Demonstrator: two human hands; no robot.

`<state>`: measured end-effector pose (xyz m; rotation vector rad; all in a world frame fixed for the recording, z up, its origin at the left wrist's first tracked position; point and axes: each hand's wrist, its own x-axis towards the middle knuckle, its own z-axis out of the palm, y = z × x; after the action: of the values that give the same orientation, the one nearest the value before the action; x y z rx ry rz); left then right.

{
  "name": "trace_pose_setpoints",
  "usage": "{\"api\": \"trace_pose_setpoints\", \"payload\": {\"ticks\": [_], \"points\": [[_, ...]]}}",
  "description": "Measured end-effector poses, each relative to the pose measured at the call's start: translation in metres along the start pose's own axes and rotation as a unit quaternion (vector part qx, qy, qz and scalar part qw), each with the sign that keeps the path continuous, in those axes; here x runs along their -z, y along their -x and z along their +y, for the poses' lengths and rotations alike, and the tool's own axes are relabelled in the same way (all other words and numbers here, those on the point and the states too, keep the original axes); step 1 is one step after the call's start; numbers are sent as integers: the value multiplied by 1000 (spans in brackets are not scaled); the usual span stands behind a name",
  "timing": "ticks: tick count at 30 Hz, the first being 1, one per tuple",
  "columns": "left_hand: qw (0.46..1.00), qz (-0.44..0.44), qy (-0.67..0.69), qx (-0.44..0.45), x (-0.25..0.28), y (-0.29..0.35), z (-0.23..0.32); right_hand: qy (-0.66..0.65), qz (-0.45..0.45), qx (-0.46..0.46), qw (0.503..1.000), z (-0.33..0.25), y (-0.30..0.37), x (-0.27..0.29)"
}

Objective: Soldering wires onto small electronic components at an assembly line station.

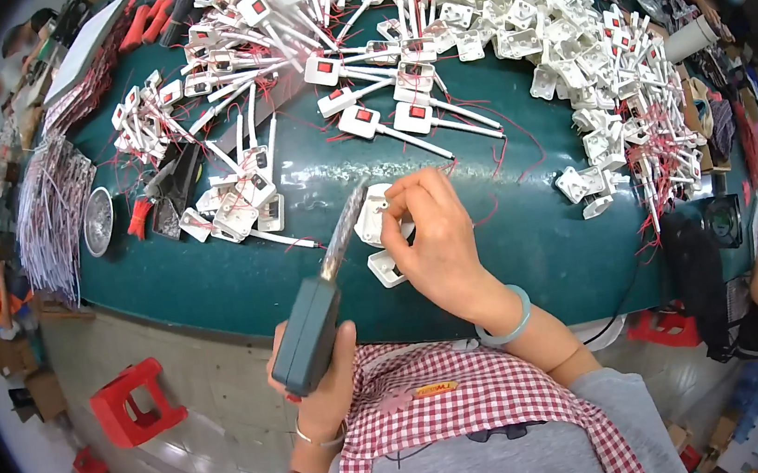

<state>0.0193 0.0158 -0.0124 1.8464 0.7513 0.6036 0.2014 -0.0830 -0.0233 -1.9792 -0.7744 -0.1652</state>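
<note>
My left hand (pixel 332 382) is wrapped round a dark green electric screwdriver (pixel 308 333). Its long shiny shaft points away from me, and the tip reaches near a white plastic housing (pixel 370 216) on the table. Over that housing, my right hand (pixel 440 239) has its thumb and fingertips pinched together; whatever is between them is hidden or too small to name. Just nearer to me lies a white plastic half shell (pixel 386 270), partly covered by the right hand.
White switch boxes with red buttons and stems (pixel 361 122) lie beyond my hands. Loose white shells (pixel 503 7) are heaped at the far right of the green table (pixel 541 265). A metal bowl (pixel 99 222) and red-handled pliers (pixel 141 215) sit left. A red stool (pixel 136 404) stands on the floor.
</note>
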Motion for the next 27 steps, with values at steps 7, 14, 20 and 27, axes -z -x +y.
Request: {"api": "trace_pose_setpoints", "payload": {"ticks": [7,14,20,27], "points": [[999,-33,-27,-26,15,10,10,4,-1,1,1000,-1,0,-1],[996,-54,-61,-39,12,6,20,16,-2,-3,1000,-2,0,1],[994,-60,-69,-54,12,5,21,15,4,8,1000,-2,-1,0],[992,-40,-85,-79,14,7,23,13,6,18,1000,-1,-2,1]]}}
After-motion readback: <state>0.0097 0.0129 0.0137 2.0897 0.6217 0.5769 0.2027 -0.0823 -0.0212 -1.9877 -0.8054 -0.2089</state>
